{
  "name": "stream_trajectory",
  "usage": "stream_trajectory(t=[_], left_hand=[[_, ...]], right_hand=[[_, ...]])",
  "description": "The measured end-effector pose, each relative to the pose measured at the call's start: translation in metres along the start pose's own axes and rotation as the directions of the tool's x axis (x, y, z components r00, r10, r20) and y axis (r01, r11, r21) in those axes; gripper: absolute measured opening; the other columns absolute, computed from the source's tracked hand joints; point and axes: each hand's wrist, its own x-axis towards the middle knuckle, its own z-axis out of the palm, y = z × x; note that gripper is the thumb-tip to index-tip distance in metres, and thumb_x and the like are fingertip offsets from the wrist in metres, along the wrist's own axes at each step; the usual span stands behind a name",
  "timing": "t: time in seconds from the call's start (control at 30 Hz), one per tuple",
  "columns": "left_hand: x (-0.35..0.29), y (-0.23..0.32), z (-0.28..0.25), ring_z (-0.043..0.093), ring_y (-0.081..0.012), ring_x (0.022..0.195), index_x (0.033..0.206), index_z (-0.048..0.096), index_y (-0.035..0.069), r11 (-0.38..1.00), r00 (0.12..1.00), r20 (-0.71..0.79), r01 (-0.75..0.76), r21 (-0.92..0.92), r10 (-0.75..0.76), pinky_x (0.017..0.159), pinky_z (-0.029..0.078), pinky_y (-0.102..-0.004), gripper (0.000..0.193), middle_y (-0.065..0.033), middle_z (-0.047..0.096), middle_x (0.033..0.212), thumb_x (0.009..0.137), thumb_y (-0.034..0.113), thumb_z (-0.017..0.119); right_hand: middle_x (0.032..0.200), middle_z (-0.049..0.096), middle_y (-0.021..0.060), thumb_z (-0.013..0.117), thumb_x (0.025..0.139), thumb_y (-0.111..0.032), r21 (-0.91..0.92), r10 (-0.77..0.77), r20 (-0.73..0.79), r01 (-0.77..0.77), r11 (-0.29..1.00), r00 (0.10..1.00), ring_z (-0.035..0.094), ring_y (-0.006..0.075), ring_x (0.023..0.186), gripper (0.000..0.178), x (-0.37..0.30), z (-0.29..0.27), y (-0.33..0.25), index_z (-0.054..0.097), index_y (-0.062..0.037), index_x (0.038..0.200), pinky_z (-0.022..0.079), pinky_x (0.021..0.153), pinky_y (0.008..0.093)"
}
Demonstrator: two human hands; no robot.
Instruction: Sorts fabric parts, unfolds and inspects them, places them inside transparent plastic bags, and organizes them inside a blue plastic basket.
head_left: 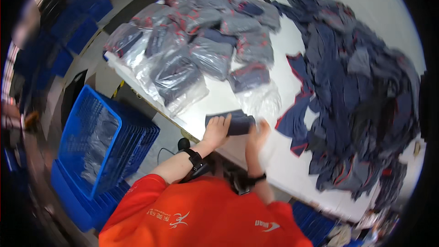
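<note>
Red shirt (206, 217) nearest; left hand (216, 131) clasps folded dark garment (239, 125), probably keeping folds together; right hand (258, 138) blurred, grip unclear.

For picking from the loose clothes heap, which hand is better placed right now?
Probably the right hand: it is at the folded garment's right end, nearer the heap. The left hand rests on the garment's left part, farther away. The right hand's grip is too blurred to tell.

Folded dark garment (241, 126), white table (290, 176)

I see left hand (216, 131) on garment's 9 o'clock end; right hand (259, 138) blurred, 3 o'clock. Bagged garments (211, 56) at 11, loose heap (340, 75) at 2, blue crate (120, 130) at 9.
</note>
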Motion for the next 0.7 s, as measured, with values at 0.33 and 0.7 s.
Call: stream_trajectory(t=[0.33, 0.7], left_hand=[[-0.028, -0.073, -0.077, 0.044, -0.0356, 0.102, 0.118, 0.053, 0.016, 0.895, 0.836, -0.498, 0.383, 0.228, -0.231, 0.084, 0.036, -0.0493, 0.055, -0.0147, 0.046, 0.112, 0.066, 0.027, 0.068], [-0.025, -0.135, -0.096, 0.056, -0.0172, 0.057, 0.1, 0.061, 0.019, 0.997, 0.828, -0.556, 0.045, -0.056, -0.069, 0.047, 0.046, -0.0298, 0.028, -0.0022, 0.046, 0.072, 0.073, 0.011, 0.059]], right_hand=[[0.107, 0.056, 0.011, 0.064, 0.067, -0.007, 0.422, 0.435, 0.773, -0.886, 0.191, 0.462, 0.057, 0.0255, 0.098, 0.054, 0.008, -0.024, -0.007, 0.047, -0.0008, 0.118, 0.046, 0.088, 0.0375], [0.11, 0.058, 0.0178, 0.073, 0.053, -0.009, 0.078, -0.257, 0.953, 0.688, 0.722, 0.161, 0.054, 0.0391, 0.1, 0.072, 0.012, 0.102, -0.15, 0.048, -0.0074, 0.12, 0.046, 0.085, 0.0386]])
